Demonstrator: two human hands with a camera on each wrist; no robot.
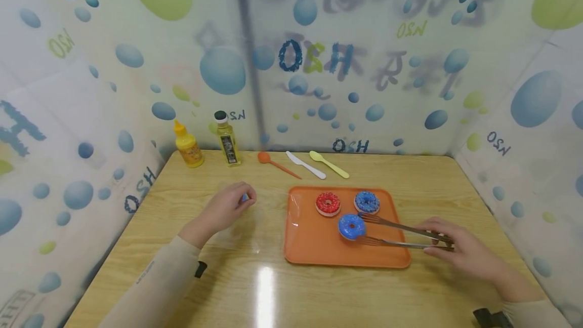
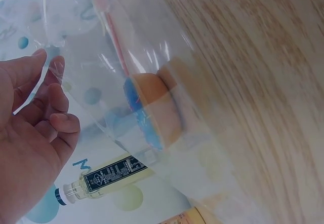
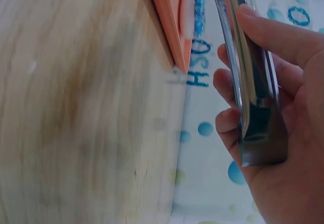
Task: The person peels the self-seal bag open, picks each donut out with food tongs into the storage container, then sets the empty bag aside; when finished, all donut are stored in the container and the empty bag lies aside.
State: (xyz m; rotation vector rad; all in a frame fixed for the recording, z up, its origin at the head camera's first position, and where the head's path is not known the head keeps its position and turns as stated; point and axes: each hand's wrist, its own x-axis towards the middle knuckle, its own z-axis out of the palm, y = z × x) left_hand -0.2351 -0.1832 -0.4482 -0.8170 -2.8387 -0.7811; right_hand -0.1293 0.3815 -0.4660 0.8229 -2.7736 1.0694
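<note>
My left hand (image 1: 230, 206) pinches the edge of a clear plastic bag (image 2: 217, 148) above the table's left half. Inside the bag, a donut with blue icing (image 2: 147, 110) shows in the left wrist view; my hand mostly covers it in the head view. My right hand (image 1: 462, 249) holds metal tongs (image 3: 253, 87), spread apart. Their tips lie at the upper and lower right sides of a bright blue donut (image 1: 351, 227) on the orange tray (image 1: 314, 249); whether they squeeze it I cannot tell. A red donut (image 1: 328, 204) and a darker blue sprinkled donut (image 1: 367, 202) sit behind it.
At the back left stand a yellow squeeze bottle (image 1: 189, 148) and an oil bottle (image 1: 227, 140). An orange spoon (image 1: 278, 164), a white knife (image 1: 306, 165) and a yellow spoon (image 1: 329, 164) lie behind the tray. Patterned curtains enclose the wooden table (image 1: 227, 287).
</note>
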